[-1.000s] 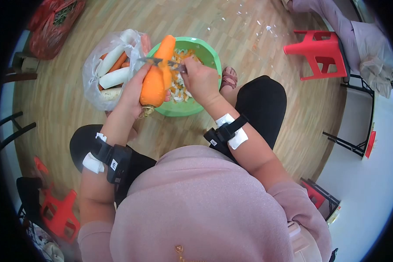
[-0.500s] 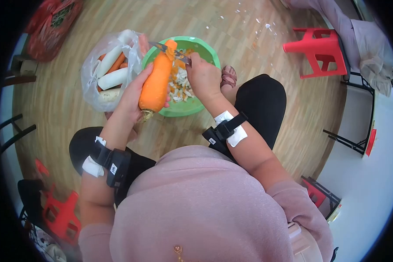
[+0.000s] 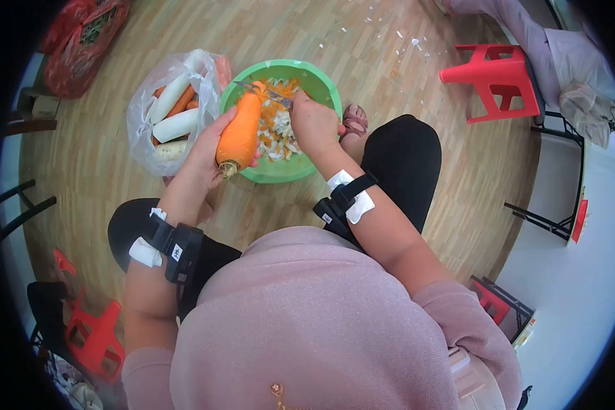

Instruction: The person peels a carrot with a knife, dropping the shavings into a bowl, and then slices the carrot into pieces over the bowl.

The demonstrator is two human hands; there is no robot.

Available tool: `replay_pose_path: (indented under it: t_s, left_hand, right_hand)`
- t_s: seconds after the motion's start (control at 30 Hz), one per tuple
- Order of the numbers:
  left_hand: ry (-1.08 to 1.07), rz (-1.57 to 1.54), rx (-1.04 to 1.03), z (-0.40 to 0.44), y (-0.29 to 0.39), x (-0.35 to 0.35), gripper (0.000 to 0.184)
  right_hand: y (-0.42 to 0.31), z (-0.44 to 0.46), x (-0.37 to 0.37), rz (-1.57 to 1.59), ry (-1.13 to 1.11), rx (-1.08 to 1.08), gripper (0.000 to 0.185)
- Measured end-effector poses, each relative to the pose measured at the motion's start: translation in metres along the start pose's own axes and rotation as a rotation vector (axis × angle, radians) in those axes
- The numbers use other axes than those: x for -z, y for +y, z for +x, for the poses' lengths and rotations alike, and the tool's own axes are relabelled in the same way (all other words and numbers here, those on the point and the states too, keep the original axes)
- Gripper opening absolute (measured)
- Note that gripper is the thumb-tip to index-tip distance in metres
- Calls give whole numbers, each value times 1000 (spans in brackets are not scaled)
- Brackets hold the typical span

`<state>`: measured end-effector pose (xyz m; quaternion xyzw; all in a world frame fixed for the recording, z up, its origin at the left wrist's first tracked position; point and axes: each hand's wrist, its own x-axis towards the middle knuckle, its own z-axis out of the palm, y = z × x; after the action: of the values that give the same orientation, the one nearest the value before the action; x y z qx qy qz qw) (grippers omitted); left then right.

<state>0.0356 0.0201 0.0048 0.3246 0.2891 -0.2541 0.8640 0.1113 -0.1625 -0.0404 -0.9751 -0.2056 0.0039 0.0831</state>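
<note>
My left hand (image 3: 206, 147) is wrapped round a thick orange carrot (image 3: 239, 137), its stem end towards me and its tip over the green basin (image 3: 290, 174). My right hand (image 3: 314, 124) is closed on a peeler (image 3: 277, 98) with a long, slotted metal blade. That blade lies across the carrot's far end. A bit of red, perhaps the handle's end, shows beside my right hand. Inside the basin lie white and orange peelings (image 3: 277, 130). To its left, a clear plastic bag (image 3: 138, 126) holds white radishes (image 3: 176, 124) and carrots (image 3: 182, 100).
A red stool (image 3: 495, 82) stands at the right near another person's leg (image 3: 519, 27). Red bags (image 3: 82, 58) lie at the far left. White scraps (image 3: 415, 43) dot the wooden floor (image 3: 389, 75). Another red stool (image 3: 96, 335) is at the lower left.
The carrot has turned slightly, and its tip has moved down and left. My right hand and the peeler have shifted slightly towards me. The basin shows a little further left.
</note>
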Motion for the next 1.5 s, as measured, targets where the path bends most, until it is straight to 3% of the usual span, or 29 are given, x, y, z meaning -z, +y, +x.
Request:
replay_pose_path:
  t_s: [0.13, 0.23, 0.3, 0.43, 0.6, 1.0, 1.23, 1.3, 1.33, 1.4, 1.43, 1.5]
  left_hand:
    - [77, 36, -3, -3, -3, -10, 45]
    - [58, 85, -5, -8, -5, -13, 45]
    - [-69, 185, 54, -12, -1, -11, 45]
    - [-19, 218, 76, -18, 2, -11, 48]
    - [2, 144, -103, -19, 8, -15, 43]
    - [-10, 45, -202, -15, 13, -23, 56]
    - [22, 16, -230, -12, 12, -23, 52]
    - [-84, 42, -313, -11, 13, -17, 42]
    - [-84, 43, -314, -11, 13, -19, 42]
    - [-19, 61, -531, -11, 13, -27, 41]
    - [-19, 61, -534, -13, 16, -29, 41]
    - [-68, 67, -636, -13, 19, -32, 48]
  right_hand:
    - [6, -2, 2, 26, -53, -7, 11]
    - [20, -5, 1, -28, -196, -104, 9]
    - [26, -6, -6, -93, -277, -129, 10]
    - [27, 1, -7, -4, -282, -200, 13]
    - [17, 4, -1, 315, -136, -128, 20]
    - [1, 9, 26, 514, 13, -137, 18]
    - [0, 6, 12, 614, 43, -95, 23]
    - [-1, 5, 10, 964, -207, -167, 27]
    - [-3, 4, 10, 964, -206, -166, 27]
    - [-8, 5, 16, 1365, -750, -428, 35]
    - [-13, 4, 21, 1365, -750, -425, 35]
    - [-23, -1, 33, 1705, -963, -562, 45]
